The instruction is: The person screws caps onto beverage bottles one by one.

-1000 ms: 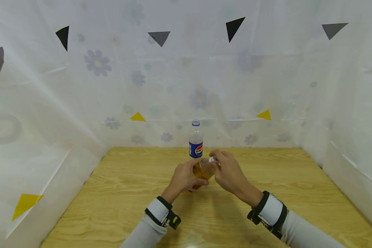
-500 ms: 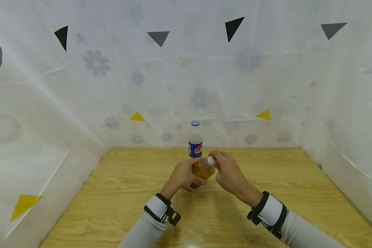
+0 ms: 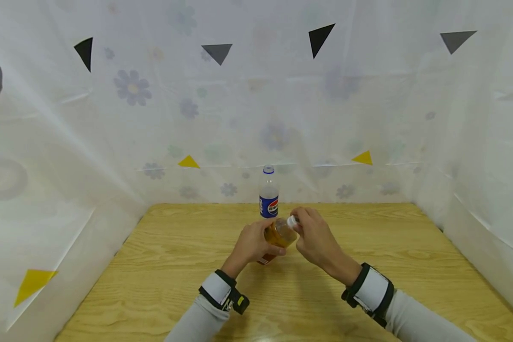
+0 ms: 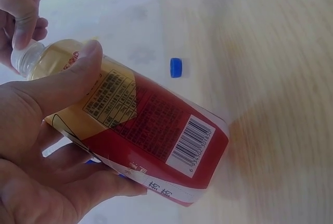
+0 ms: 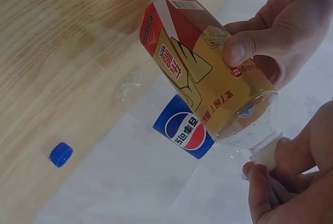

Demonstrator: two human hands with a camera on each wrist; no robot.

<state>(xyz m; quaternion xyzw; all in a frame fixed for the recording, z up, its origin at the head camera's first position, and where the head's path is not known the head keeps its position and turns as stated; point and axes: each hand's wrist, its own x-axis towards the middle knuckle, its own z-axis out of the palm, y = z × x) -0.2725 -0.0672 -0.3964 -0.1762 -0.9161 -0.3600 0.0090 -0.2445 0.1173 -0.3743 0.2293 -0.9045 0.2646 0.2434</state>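
Note:
My left hand (image 3: 253, 243) grips a bottle (image 3: 280, 232) with a red and yellow label and amber drink inside. It is tilted, its neck up and to the right. At the neck, the thumb and fingers of my right hand (image 3: 318, 241) pinch a white cap (image 3: 292, 221). The left wrist view shows the bottle's barcode (image 4: 190, 145) and base, held off the table. Behind it an uncapped Pepsi bottle (image 3: 269, 197) with a blue label stands upright. Its lower part is hidden in the head view.
A small blue cap (image 5: 61, 154) lies on the table near the Pepsi bottle; the head view does not show it. The wooden table (image 3: 162, 266) is walled at back and sides by pale flowered sheeting (image 3: 239, 109) with coloured triangles.
The right fingers have shifted slightly at the neck, and more of the white cap shows than a second ago. Both hands and the bottle stay in nearly the same place.

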